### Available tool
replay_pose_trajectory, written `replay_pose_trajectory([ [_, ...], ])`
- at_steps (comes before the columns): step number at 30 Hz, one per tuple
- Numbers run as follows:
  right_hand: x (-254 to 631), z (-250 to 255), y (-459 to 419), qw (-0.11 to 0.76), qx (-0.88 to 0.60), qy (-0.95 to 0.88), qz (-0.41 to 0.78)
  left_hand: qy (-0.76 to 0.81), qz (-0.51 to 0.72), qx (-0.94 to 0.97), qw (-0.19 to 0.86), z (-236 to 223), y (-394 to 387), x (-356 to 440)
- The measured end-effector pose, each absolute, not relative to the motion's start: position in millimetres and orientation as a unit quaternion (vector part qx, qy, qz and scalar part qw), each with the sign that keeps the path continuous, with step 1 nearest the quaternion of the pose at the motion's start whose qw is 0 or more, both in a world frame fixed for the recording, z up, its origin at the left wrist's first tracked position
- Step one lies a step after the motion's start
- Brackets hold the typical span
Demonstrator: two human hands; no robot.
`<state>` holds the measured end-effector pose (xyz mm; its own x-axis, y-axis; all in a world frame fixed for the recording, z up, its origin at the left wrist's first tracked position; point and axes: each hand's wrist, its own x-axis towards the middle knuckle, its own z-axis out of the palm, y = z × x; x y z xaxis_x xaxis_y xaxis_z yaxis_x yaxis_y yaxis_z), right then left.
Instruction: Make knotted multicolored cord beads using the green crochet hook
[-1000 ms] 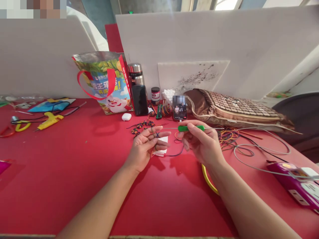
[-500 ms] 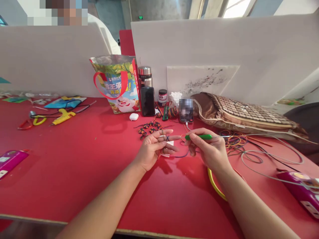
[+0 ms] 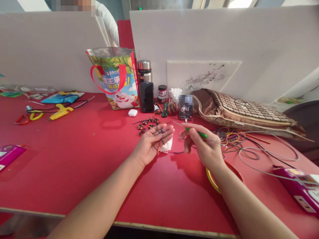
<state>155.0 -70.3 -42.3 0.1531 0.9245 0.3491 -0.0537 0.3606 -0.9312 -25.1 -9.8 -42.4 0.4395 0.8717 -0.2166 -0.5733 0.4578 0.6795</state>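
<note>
My left hand is turned palm up over the table, its fingers bent together. Dark yarn is wound about these fingers, with the thumb pressed near it, and a strand trails right toward my other hand. My right hand pinches the green handle of a crochet hook, whose thin metal tip points up and left, apart from the left fingers. White paper lies beneath the left fingers. Just behind lies a curled multicoloured knotted cord.
A phone showing a picture leans at the back, near a patterned bag. Tangled cords lie right of my right hand. Yellow and red rings lie under my right forearm. A yellow glue gun is at left.
The hook's tip has come away from the left fingers and now tilts upward. The left fingers have curled in closer together. The view has tipped slightly downward.
</note>
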Motion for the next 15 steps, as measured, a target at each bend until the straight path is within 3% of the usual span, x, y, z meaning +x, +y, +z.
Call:
replay_pose_trajectory([
  [7, 122.6, -56.7, -70.7, 0.522, -0.506, -0.636, 0.258, 0.296, 0.489, 0.159, 0.805, -31.5, -8.7, -24.6],
  [15, 119.0, -64.2, -66.7, 0.513, -0.487, -0.686, 0.172, 0.254, 0.489, 0.205, 0.809, -34.2, -14.9, -20.1],
])
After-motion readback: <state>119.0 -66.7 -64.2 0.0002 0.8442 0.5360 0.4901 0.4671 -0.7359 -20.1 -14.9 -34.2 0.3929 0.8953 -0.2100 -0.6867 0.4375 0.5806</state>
